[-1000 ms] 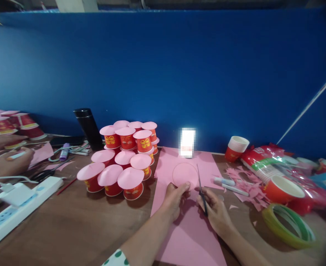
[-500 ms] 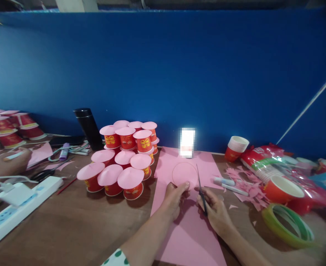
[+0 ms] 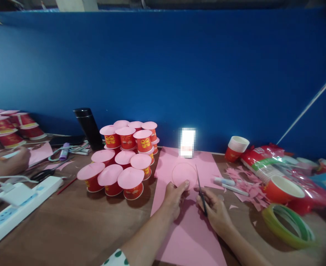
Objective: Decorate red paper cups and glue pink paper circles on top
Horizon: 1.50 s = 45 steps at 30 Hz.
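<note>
My left hand pinches a pink paper circle by its lower edge and holds it upright above a large pink paper sheet. My right hand is closed round a pair of dark scissors. Their blades point up and away, right beside the circle's right edge. Both hands hover over the middle of the pink sheet on the brown table.
Several red paper cups with pink paper lids are stacked to the left. A black flask, a white power strip and another person's hand lie further left. Stacked cups, glue sticks, pink scraps, a cup bag and tape rolls sit right.
My hands and the pink circle have barely shifted. The other person's hands at the left have drawn back towards the frame's edge.
</note>
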Tool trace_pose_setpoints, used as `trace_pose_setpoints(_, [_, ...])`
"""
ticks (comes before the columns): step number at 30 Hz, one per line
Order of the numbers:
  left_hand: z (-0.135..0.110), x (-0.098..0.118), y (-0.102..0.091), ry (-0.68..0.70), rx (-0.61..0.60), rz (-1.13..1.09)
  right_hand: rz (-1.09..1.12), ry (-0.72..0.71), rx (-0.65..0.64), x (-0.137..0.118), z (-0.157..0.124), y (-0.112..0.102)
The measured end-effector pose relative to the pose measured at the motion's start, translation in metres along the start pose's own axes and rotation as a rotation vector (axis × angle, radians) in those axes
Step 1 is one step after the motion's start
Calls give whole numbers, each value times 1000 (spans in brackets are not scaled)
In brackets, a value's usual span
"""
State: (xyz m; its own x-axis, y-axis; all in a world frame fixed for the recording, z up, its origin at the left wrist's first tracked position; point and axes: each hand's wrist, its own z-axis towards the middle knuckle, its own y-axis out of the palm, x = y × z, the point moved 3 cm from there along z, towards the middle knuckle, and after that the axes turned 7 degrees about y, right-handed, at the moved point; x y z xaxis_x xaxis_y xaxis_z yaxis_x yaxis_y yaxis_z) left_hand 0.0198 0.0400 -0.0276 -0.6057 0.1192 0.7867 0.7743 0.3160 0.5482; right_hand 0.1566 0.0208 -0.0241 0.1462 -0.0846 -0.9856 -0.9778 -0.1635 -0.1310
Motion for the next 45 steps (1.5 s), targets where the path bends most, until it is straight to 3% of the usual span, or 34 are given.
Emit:
trace_pose_setpoints(21, [-1,-3,0,35,-86,12,33,-27,-19,-6,-1,1])
trace_pose_setpoints(45, [-4,-2,-1,-14,-41,11,70,8,-2,-3,-1,0])
